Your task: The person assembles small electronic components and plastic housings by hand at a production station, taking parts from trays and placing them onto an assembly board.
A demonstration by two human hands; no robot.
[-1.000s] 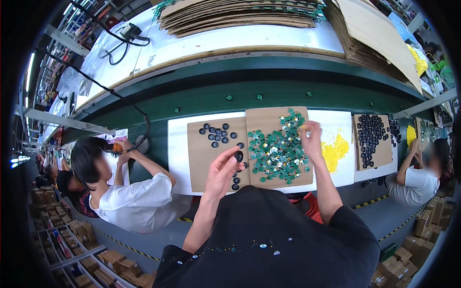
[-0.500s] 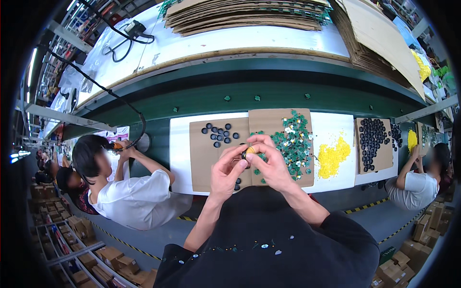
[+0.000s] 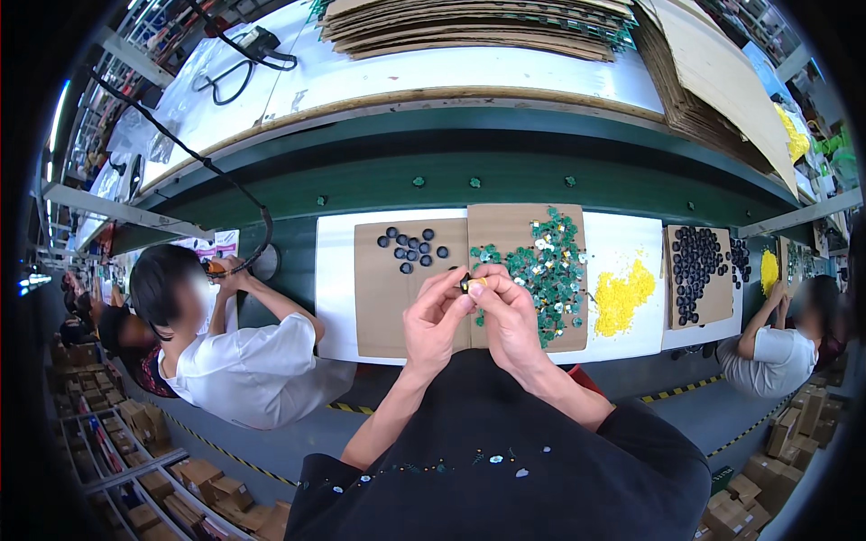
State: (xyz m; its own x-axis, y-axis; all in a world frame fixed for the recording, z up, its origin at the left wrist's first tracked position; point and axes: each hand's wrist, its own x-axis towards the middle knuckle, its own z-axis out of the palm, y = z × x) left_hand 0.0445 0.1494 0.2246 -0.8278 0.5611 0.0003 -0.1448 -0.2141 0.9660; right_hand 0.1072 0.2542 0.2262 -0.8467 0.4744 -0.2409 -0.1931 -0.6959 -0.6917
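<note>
My hands meet in front of me over the cardboard sheets. The fingertips of my left hand (image 3: 433, 317) are closed on a small round black cap (image 3: 465, 282). Pressed against it, my right hand (image 3: 511, 316) pinches a small yellow piece (image 3: 476, 286); fingers hide most of both parts. Beyond my left hand, several round black caps (image 3: 413, 243) lie on a brown cardboard sheet (image 3: 383, 307). By my right hand, a pile of green circuit boards (image 3: 546, 270), some with white or yellow parts, spreads over a second sheet (image 3: 492, 221).
A heap of yellow pieces (image 3: 622, 302) lies right of the boards, with more black caps (image 3: 699, 270) beyond. A green belt (image 3: 379, 194) carries scattered green boards under a shelf (image 3: 379, 77) stacked with cardboard. Co-workers sit at left (image 3: 244, 370) and right (image 3: 776, 356).
My hands have come slightly nearer to me, still together. My right fingers now cover more of the yellow piece. The green boards on the belt have shifted a little left.
</note>
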